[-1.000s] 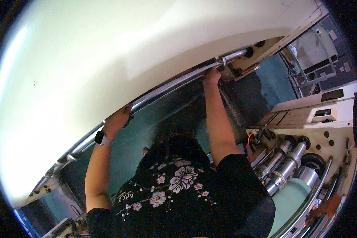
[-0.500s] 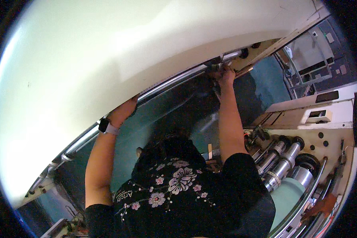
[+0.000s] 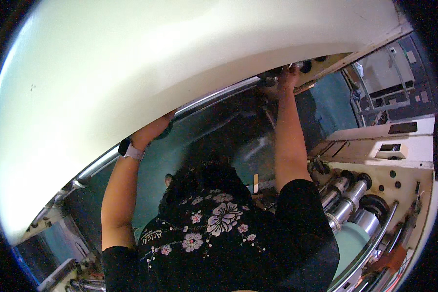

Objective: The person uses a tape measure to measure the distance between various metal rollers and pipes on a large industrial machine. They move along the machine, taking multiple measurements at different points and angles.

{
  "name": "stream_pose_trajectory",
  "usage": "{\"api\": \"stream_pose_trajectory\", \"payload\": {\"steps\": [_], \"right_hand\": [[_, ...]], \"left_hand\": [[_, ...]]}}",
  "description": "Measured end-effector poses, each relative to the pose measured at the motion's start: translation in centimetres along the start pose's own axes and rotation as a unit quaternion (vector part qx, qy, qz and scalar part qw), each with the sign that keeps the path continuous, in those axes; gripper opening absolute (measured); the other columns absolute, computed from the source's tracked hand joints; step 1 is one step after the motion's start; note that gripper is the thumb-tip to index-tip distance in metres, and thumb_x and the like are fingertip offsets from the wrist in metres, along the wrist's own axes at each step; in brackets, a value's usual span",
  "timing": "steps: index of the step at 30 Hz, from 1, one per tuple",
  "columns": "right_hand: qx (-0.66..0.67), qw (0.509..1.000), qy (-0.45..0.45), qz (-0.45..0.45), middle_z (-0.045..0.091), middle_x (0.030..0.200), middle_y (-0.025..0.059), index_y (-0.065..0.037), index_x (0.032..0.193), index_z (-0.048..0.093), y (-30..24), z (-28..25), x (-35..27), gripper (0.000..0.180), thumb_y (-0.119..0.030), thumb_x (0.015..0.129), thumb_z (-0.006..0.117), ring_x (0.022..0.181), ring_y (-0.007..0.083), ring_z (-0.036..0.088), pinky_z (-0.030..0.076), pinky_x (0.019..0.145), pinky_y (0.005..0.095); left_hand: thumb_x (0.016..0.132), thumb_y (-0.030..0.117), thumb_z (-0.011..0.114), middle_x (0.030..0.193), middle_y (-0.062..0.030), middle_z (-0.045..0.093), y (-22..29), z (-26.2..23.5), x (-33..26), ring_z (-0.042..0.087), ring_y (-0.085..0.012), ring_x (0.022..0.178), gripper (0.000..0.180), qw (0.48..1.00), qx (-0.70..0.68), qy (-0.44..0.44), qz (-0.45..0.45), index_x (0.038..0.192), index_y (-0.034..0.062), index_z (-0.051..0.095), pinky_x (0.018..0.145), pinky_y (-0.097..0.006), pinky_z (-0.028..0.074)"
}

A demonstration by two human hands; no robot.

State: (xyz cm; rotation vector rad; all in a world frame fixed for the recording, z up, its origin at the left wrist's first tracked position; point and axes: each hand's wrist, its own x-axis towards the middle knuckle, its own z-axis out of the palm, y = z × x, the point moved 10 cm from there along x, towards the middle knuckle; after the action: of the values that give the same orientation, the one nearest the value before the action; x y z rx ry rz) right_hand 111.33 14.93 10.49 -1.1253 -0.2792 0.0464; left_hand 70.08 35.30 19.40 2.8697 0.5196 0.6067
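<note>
A long metal bar [image 3: 219, 96] runs slantwise beneath the edge of a big cream-white curved surface [image 3: 131, 63]. My right hand [image 3: 289, 76] is closed round the bar's far right stretch, just past a dark collar [image 3: 267, 78]; some of its fingertips are hidden. My left hand [image 3: 155, 130], below a wrist with a smartwatch [image 3: 125, 146], reaches up to the same bar farther left. The cream surface covers most of its fingers, so its grip cannot be made out. Both arms are stretched forward.
Shiny metal rollers [image 3: 345, 199] and a pale green roll [image 3: 351, 246] sit in a cream machine frame [image 3: 404, 170] at the right. A curved metal rail [image 3: 374, 250] passes beside them. Blue-green floor [image 3: 333, 100] shows beyond the bar.
My right hand has moved to the right along the bar, from beside the dark collar to the stretch past it. My left hand has stayed nearly in place; the view has shifted slightly.
</note>
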Motion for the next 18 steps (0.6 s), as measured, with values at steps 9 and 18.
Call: {"api": "stream_pose_trajectory", "payload": {"steps": [9, 18], "right_hand": [[0.099, 0.993, -0.011, 0.060, 0.054, 0.084, 0.0061, -0.004, 0.096, 0.050, 1.7, -0.2, 0.2, 0.019, -0.011, 0.079, 0.056, 0.076, 0.0181, 0.050, 0.045, 0.068, 0.0321], [0.015, 0.999, -0.032, -0.014, 0.056, 0.087, 0.0076, -0.003, 0.099, 0.047, 0.9, 0.8, -0.4, 0.022, -0.016, 0.083, 0.054, 0.074, 0.0180, 0.052, 0.045, 0.065, 0.0306]], "left_hand": [[0.082, 0.034, 0.050, 0.096, -0.0075, 0.060, -0.9, 0.7, -0.8, 0.056, -0.0276, 0.088, 0.029, 0.997, 0.029, -0.069, -0.019, 0.099, 0.0128, 0.058, 0.077, -0.037, 0.045], [0.083, 0.032, 0.048, 0.095, -0.0084, 0.060, -3.1, 1.4, -2.6, 0.057, -0.0270, 0.088, 0.029, 0.993, -0.028, -0.103, -0.055, 0.103, 0.0130, 0.057, 0.079, -0.036, 0.043]]}}
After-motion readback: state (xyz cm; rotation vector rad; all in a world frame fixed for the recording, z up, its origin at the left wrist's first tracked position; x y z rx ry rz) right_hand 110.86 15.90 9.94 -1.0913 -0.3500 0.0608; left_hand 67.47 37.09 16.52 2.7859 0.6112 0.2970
